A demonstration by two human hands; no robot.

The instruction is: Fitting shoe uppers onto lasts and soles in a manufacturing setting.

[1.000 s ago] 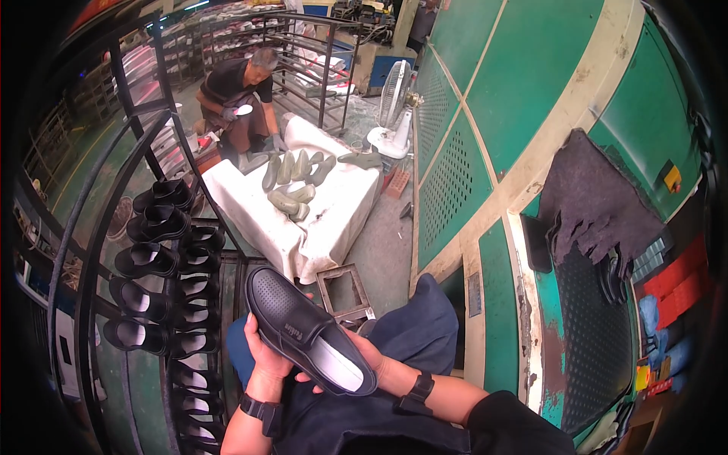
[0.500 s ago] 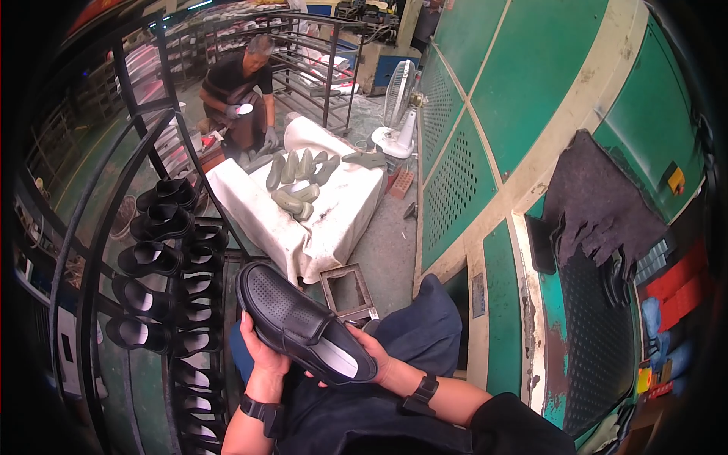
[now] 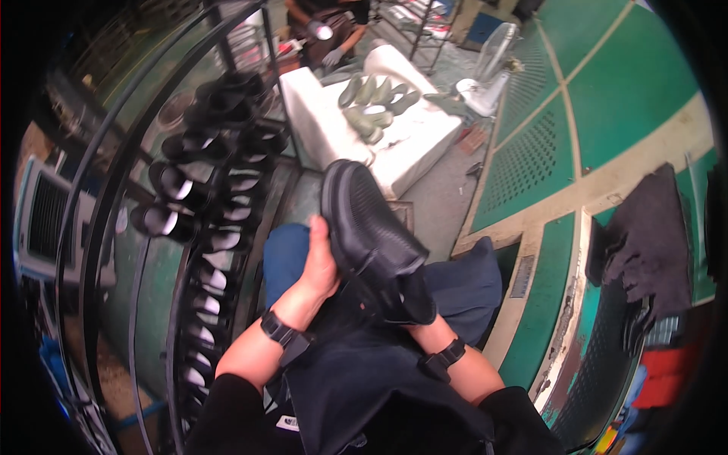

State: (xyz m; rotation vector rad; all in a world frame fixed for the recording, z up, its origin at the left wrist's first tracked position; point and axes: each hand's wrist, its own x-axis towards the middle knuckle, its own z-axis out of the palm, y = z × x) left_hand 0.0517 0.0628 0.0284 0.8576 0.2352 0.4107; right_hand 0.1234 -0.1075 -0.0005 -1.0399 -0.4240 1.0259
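Note:
A black slip-on shoe (image 3: 373, 235) with a perforated upper is held up before me, toe pointing away and its side turned towards me. My left hand (image 3: 324, 265) is closed on the shoe's left edge near the sole, thumb up along it. At the heel end, my right hand (image 3: 422, 331) grips the shoe from beneath; its fingers are mostly hidden behind the heel. Dark bands circle both of my wrists.
On my left stands a black metal rack (image 3: 176, 296) with several black shoes (image 3: 182, 186). Ahead, a white-covered table (image 3: 409, 155) bears several olive-green shoe-shaped pieces (image 3: 371, 91). A gloved co-worker (image 3: 334, 38) sits behind it. A fan (image 3: 489, 72) and green machine (image 3: 542, 159) stand to the right.
The shoe has tilted, with its toe swung more directly away and its opening turned from view. My right hand has gone behind the heel. My view has shifted down and left.

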